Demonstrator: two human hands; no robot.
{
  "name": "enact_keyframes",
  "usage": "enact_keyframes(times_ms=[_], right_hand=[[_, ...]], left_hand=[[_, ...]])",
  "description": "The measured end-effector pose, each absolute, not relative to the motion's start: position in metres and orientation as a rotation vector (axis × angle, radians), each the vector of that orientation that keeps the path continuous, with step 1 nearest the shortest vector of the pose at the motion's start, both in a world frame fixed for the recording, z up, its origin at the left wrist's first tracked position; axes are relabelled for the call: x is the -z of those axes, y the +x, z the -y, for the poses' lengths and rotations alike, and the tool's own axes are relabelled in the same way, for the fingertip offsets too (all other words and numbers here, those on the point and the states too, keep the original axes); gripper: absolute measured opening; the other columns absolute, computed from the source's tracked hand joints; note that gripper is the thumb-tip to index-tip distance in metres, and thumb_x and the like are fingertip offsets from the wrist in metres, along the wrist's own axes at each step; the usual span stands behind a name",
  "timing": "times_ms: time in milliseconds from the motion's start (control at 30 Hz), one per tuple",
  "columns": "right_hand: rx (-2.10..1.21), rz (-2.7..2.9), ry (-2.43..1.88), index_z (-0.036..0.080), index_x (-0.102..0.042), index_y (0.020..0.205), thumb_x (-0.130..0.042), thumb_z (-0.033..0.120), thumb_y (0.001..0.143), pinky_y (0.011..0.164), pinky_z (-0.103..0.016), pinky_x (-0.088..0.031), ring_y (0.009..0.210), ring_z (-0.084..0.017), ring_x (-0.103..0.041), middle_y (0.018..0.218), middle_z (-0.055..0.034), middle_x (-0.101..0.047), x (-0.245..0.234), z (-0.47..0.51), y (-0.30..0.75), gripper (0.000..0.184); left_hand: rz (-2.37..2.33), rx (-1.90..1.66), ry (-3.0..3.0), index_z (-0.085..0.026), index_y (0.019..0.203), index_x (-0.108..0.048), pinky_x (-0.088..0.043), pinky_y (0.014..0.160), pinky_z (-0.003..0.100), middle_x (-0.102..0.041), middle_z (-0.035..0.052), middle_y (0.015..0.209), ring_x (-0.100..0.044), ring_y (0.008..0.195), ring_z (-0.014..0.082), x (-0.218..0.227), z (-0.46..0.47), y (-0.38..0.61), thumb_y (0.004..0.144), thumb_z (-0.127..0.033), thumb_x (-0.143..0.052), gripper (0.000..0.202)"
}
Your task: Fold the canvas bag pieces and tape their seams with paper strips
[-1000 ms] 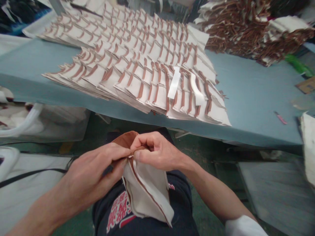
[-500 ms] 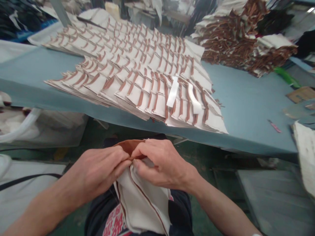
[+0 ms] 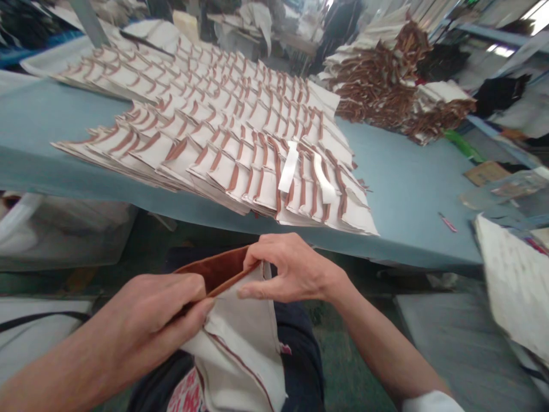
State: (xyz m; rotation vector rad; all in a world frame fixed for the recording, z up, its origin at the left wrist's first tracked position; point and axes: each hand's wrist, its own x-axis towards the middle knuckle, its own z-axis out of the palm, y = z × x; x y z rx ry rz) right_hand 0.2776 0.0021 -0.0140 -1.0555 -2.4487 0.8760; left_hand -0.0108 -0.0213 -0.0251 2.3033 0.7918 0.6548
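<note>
A cream fabric piece with brown edging and a brown inside, pouch-like in shape, hangs over my lap between both hands. My left hand pinches its brown-lined upper rim at the left, thumb outside and fingers curled in. Further along the same rim, my right hand grips near the right corner, its fingers over the edge and thumb on the cream face. Between the hands the mouth gapes, showing the brown lining. The lower end of the piece runs down past the bottom of the view.
Overlapping rows of cream pieces with brown edges cover much of the blue table. Two white strips lie on them. A tall brown-and-cream stack stands behind right. A small pink tool and a cardboard piece lie at right.
My hands have moved apart along the rim, the left one down and leftward, the right one slightly right. The mouth of the fabric piece is spread wider. The view has shifted a little right.
</note>
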Motion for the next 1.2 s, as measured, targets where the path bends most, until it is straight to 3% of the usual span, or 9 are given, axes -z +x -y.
enact_keyframes(times_ms=[100, 200, 267, 433, 500, 567, 633, 833, 1200], right_hand=[[-0.946, 2.427, -1.13, 0.019, -0.077, 0.095, -0.092, 0.054, 0.095, 0.075, -0.027, -0.038, 0.079, -0.015, -0.062, 0.087, 0.0001, -0.073, 0.014, -0.014, 0.289, 0.038], [-1.127, 2.356, -1.095, 0.018, -0.073, 0.088, -0.085, 0.05, 0.099, 0.069, -0.026, -0.035, 0.07, -0.012, -0.054, 0.078, 0.0042, -0.066, 0.009, -0.016, 0.295, 0.036], [-1.239, 2.286, -1.031, 0.019, -0.069, 0.084, -0.081, 0.057, 0.101, 0.065, -0.026, -0.034, 0.065, -0.011, -0.049, 0.072, 0.0064, -0.058, 0.002, -0.012, 0.294, 0.043], [-1.319, 2.171, -0.85, 0.019, -0.064, 0.084, -0.073, 0.071, 0.105, 0.064, -0.025, -0.035, 0.065, -0.01, -0.047, 0.073, 0.0064, -0.056, -0.009, -0.002, 0.281, 0.057], [-1.325, 2.15, -0.822, 0.02, -0.064, 0.085, -0.073, 0.073, 0.105, 0.064, -0.025, -0.035, 0.065, -0.01, -0.048, 0.074, 0.0059, -0.058, -0.01, -0.002, 0.275, 0.058], [-1.299, 2.17, -0.797, 0.02, -0.064, 0.086, -0.072, 0.073, 0.105, 0.066, -0.026, -0.036, 0.066, -0.01, -0.049, 0.074, 0.0058, -0.058, -0.008, -0.004, 0.27, 0.057], [-1.248, 2.201, -0.782, 0.02, -0.063, 0.085, -0.071, 0.07, 0.107, 0.067, -0.026, -0.036, 0.067, -0.011, -0.048, 0.074, 0.0058, -0.056, -0.007, -0.006, 0.267, 0.056], [-1.124, 2.272, -0.842, 0.019, -0.062, 0.088, -0.07, 0.064, 0.111, 0.071, -0.027, -0.034, 0.074, -0.011, -0.053, 0.083, 0.0032, -0.061, -0.007, -0.005, 0.267, 0.05], [-1.796, 1.811, -0.719, 0.02, -0.057, 0.081, -0.089, 0.066, 0.092, 0.064, -0.027, -0.031, 0.069, -0.01, -0.037, 0.074, 0.0087, -0.045, 0.016, -0.014, 0.255, 0.056]], left_hand=[[-0.894, -0.661, 2.272, -0.026, 0.078, -0.055, -0.039, 0.053, 0.027, -0.061, -0.0067, 0.065, -0.058, 0.054, 0.0114, 0.028, 0.024, -0.012, 0.112, -0.029, -0.053, 0.035], [-1.065, -0.719, 2.24, -0.025, 0.073, -0.043, -0.031, 0.051, 0.03, -0.046, -0.0071, 0.06, -0.045, 0.048, 0.0103, 0.035, 0.028, -0.012, 0.113, -0.03, -0.048, 0.041], [-1.129, -0.767, 2.242, -0.025, 0.072, -0.042, -0.029, 0.053, 0.032, -0.041, -0.0071, 0.059, -0.042, 0.049, 0.01, 0.043, 0.028, -0.012, 0.113, -0.03, -0.047, 0.042], [-1.049, -0.807, 2.189, -0.024, 0.079, -0.059, -0.041, 0.062, 0.025, -0.058, -0.0071, 0.07, -0.054, 0.06, 0.011, 0.055, 0.006, -0.019, 0.114, -0.03, -0.055, 0.036], [-0.936, -0.815, 2.18, -0.023, 0.096, -0.071, -0.05, 0.072, 0.025, -0.072, -0.0026, 0.086, -0.067, 0.075, 0.0154, 0.053, -0.002, -0.019, 0.117, -0.04, -0.054, 0.032], [-0.821, -0.832, 2.188, -0.023, 0.115, -0.076, -0.057, 0.087, 0.028, -0.081, 0.0041, 0.105, -0.076, 0.095, 0.022, 0.046, -0.006, -0.013, 0.119, -0.051, -0.048, 0.04], [-0.72, -0.82, 2.183, -0.023, 0.119, -0.077, -0.058, 0.094, 0.031, -0.082, 0.0069, 0.111, -0.077, 0.102, 0.0245, 0.035, -0.005, -0.004, 0.121, -0.051, -0.042, 0.044], [-0.659, -0.764, 2.082, -0.023, 0.097, -0.075, -0.055, 0.072, 0.019, -0.078, -0.0044, 0.088, -0.073, 0.075, 0.0122, 0.013, 0.001, 0.015, 0.112, -0.024, -0.058, 0.023], [-0.812, -0.797, 1.904, -0.022, 0.084, -0.067, -0.053, 0.065, 0.015, -0.068, -0.0062, 0.077, -0.066, 0.068, 0.0106, 0.018, 0.011, 0.015, 0.114, -0.025, -0.05, 0.035]])
